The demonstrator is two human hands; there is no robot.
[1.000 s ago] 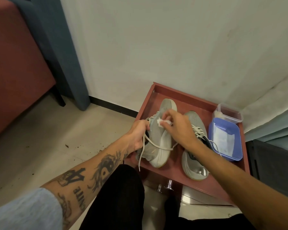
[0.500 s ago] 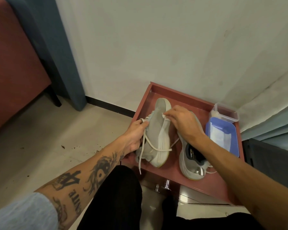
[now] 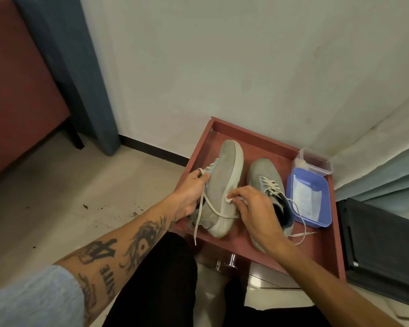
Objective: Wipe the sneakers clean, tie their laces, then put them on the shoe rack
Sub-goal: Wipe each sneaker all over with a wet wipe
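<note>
Being held tilted on its side with the heel end down toward the red tray [image 3: 321, 246], the tilted sneaker [image 3: 222, 180] is being gripped near the tongue and eyelets by the left hand [image 3: 189, 192], its fingers curled round the upper. A small white wipe [image 3: 229, 198] is being pinched by the right hand [image 3: 253, 208] and pressed against the pale sole edge. The second sneaker [image 3: 267, 175] is being left flat on the tray just beside it, near a blue tub [image 3: 324, 208] holding a white sheet.

A risk is being posed by the loose lace [image 3: 210, 206], which is dangling across the side being cleaned: it could be caught under the wipe, so that dirt is smeared onto it or the stroke is snagged. Only the lace end is being held, so the shoe could be twisted loose by hard rubbing.

Compared with half a second earlier, the wipe is being worked lower along the sole, nearer the heel, and the second sneaker's laces are being uncovered.
</note>
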